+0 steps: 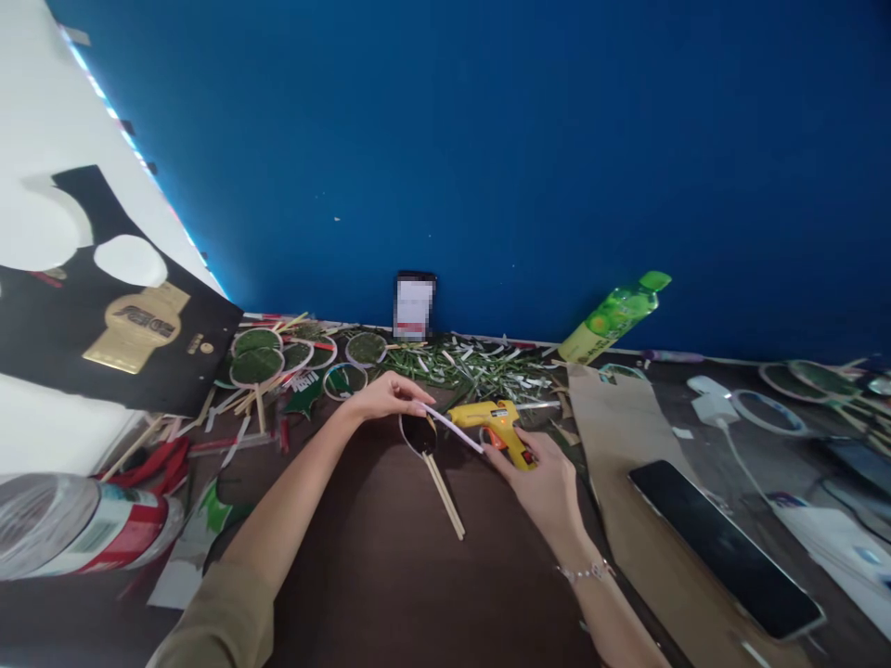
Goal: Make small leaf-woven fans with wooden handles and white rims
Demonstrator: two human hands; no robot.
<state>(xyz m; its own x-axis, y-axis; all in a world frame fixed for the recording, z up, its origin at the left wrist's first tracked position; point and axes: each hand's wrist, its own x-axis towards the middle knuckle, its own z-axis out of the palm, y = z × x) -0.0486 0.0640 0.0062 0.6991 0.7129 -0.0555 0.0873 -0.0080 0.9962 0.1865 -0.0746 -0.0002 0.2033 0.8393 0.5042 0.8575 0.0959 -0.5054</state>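
A narrow pale strip (454,430) stretches slantwise between my two hands above the dark table. Its far left end is pinched between the thumb and fingers of my left hand (390,396). At the lower right end, the fingertips of my right hand (539,478) close on it. A yellow glue gun (487,415) with a lit orange light lies right beside my right hand, whose fingers overlap its handle; whether they grip it I cannot tell. Under the strip lies a round pale-rimmed hoop (404,434), partly hidden by my left hand, with wooden sticks (445,501) pointing toward me.
Green and white clippings (473,366) pile along the blue wall (487,167). Several round green fans (257,357) lie left. A phone (415,306) and a tilted bottle (616,320) lean at the back. Right are cardboard (626,427) and a black phone (728,547); left, a plastic jar (90,529).
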